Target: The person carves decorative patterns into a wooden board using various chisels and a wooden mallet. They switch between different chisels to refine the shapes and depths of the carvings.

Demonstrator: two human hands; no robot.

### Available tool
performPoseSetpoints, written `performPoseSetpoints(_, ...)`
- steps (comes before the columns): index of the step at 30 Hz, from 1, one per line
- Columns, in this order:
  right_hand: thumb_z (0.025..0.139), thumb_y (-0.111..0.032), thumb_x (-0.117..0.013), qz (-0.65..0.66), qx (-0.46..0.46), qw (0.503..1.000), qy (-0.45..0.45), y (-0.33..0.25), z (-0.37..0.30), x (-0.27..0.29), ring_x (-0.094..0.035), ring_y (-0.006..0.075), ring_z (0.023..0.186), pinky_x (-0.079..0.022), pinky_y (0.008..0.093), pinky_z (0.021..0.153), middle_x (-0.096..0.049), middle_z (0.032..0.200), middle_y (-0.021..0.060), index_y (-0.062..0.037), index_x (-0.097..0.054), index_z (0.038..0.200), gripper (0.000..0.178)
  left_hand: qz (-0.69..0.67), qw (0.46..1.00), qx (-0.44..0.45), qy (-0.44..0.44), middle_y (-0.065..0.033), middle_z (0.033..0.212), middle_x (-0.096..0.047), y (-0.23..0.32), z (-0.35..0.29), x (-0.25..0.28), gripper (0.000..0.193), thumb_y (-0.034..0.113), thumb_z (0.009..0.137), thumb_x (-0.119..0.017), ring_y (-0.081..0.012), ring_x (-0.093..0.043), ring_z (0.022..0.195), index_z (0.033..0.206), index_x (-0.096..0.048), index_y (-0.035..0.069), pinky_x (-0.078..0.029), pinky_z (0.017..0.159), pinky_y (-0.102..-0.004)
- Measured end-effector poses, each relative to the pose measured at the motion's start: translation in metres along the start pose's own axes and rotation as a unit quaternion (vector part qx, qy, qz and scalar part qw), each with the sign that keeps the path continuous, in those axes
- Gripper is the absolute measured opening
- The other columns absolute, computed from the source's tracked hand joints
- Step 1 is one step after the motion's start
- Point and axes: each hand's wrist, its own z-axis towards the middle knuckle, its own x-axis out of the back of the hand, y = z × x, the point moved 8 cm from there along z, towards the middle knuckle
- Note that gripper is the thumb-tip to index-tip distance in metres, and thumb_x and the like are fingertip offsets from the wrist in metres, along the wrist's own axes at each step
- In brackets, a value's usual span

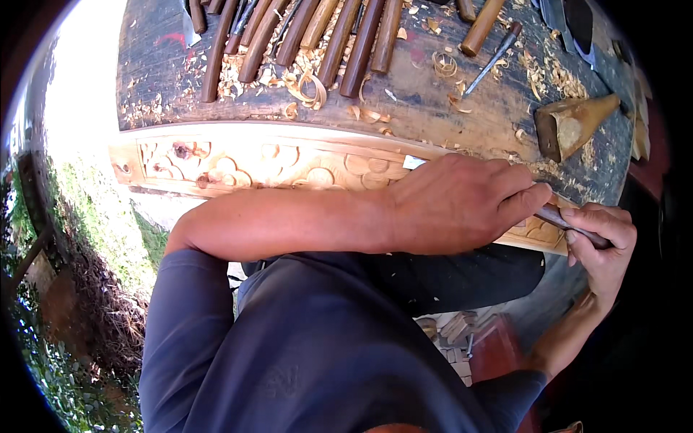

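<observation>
A long, light wooden board (336, 160) carved with flowers and raised petals lies along the near edge of the bench. My left forearm crosses over it, and my left hand (462, 202) rests at the board's right part. That hand is closed around the front of a carving chisel (581, 226), whose working end is hidden under it. My right hand (606, 234) grips the chisel's dark wooden handle near the board's right end. Just left of my left knuckles, a small bright piece (413, 162) shows on the board; I cannot tell what it is.
Several wooden-handled chisels (307, 36) lie in a row across the far side of the worn bench (447, 115). A thin tool (494, 58) and a wooden mallet (574, 126) lie to the right. Curled shavings (309, 88) are scattered about.
</observation>
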Motion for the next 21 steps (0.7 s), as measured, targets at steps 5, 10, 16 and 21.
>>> performPoseSetpoints(5, 0.077, 0.015, -0.076, 0.012, 0.007, 1.0, -0.006, 0.0, 0.004, -0.001, -0.059, 0.0083, 0.05, -0.042, 0.0219, 0.047, -0.072, 0.071, 0.0072, 0.002, -0.084, 0.112, 0.038, 0.017, 1.0, 0.005, -0.023, -0.0054, 0.099, -0.059, -0.001, -0.002, -0.002, 0.05, 0.014, 0.09, -0.071, -0.0218, -0.07, 0.085, 0.139, -0.062, 0.005, -0.058, 0.062, -0.0353)
performPoseSetpoints(10, 0.076, 0.016, -0.076, 0.016, -0.016, 1.0, 0.002, 0.01, 0.001, -0.001, -0.06, 0.0088, 0.05, -0.042, 0.0221, 0.046, -0.073, 0.072, 0.0081, 0.0023, -0.084, 0.111, 0.039, 0.03, 0.999, 0.008, -0.033, -0.0056, 0.099, -0.058, -0.002, -0.003, -0.004, 0.049, 0.014, 0.091, -0.071, -0.0216, -0.07, 0.086, 0.138, -0.063, 0.005, -0.058, 0.062, -0.0348)
performPoseSetpoints(16, 0.074, 0.017, -0.076, 0.03, -0.001, 1.0, 0.007, 0.015, -0.001, -0.004, -0.06, 0.0091, 0.051, -0.041, 0.0214, 0.046, -0.072, 0.071, 0.0082, 0.0025, -0.084, 0.111, 0.04, 0.039, 0.998, 0.014, -0.041, -0.0055, 0.099, -0.059, -0.003, -0.004, -0.004, 0.04, 0.016, 0.094, -0.07, -0.0215, -0.072, 0.087, 0.132, -0.063, 0.006, -0.058, 0.061, -0.0349)
performPoseSetpoints(21, 0.073, 0.019, -0.073, 0.024, 0.016, 0.999, 0.019, 0.015, -0.002, -0.005, -0.06, 0.0094, 0.05, -0.041, 0.0213, 0.045, -0.07, 0.07, 0.008, 0.0031, -0.084, 0.108, 0.04, 0.031, 0.998, 0.025, -0.04, -0.0057, 0.097, -0.061, -0.002, -0.003, -0.002, 0.03, 0.019, 0.097, -0.069, -0.022, -0.072, 0.084, 0.124, -0.064, 0.008, -0.057, 0.06, -0.0363)
